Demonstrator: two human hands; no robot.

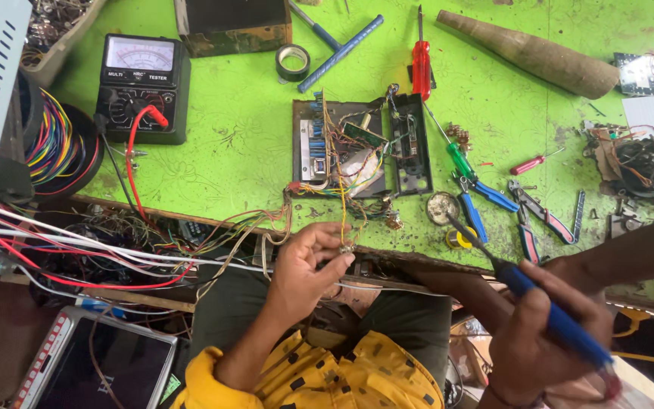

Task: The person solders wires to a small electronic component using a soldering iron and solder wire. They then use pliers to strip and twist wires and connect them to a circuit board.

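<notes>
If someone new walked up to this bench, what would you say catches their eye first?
Probably the bright green table, with an opened circuit board trailing coloured wires at its centre. At the near edge, the left hand pinches a small part on a yellow wire, while the right hand holds a blue-handled soldering iron aimed towards it. An analog multimeter sits at top left.
</notes>
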